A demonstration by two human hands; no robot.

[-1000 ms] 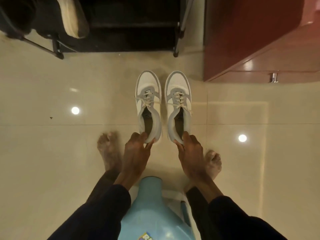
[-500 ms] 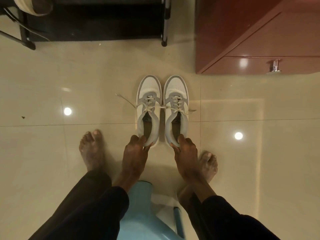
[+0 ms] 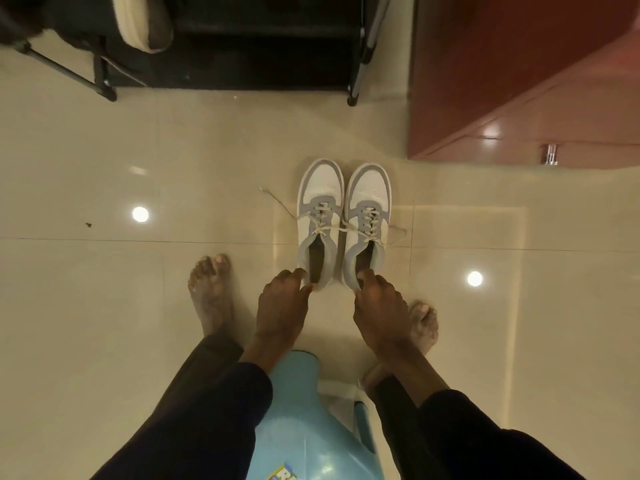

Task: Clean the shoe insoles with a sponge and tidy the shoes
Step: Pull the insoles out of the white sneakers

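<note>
Just ahead of the fingertips, two grey-and-white sneakers are sitting side by side on the pale tiled floor (image 3: 104,306), their sides touching or nearly so and their toes pointing away from the person. The left hand (image 3: 280,303) is gripping the heel collar of the left sneaker (image 3: 320,216), its fingers (image 3: 294,276) curling over the rim while the thumb is pressing the outside of the heel. The right hand (image 3: 377,306) is pinching the heel of the right sneaker (image 3: 369,220) in the same way, fingers narrow and bent round the back edge. Beyond the fingers the dark shoe openings are showing, and loose laces (image 3: 277,202) are trailing out to both sides. Outside each hand a bare foot is standing on the tiles, the left foot (image 3: 211,292) well apart from the fingers and the right foot (image 3: 424,327) just behind them. Behind the wrists, between the dark sleeves, a light blue plastic stool (image 3: 298,427) is sitting. Far beyond the sneakers a black rack (image 3: 242,39) is standing, with a red wooden cabinet (image 3: 519,81) beside it.
</note>
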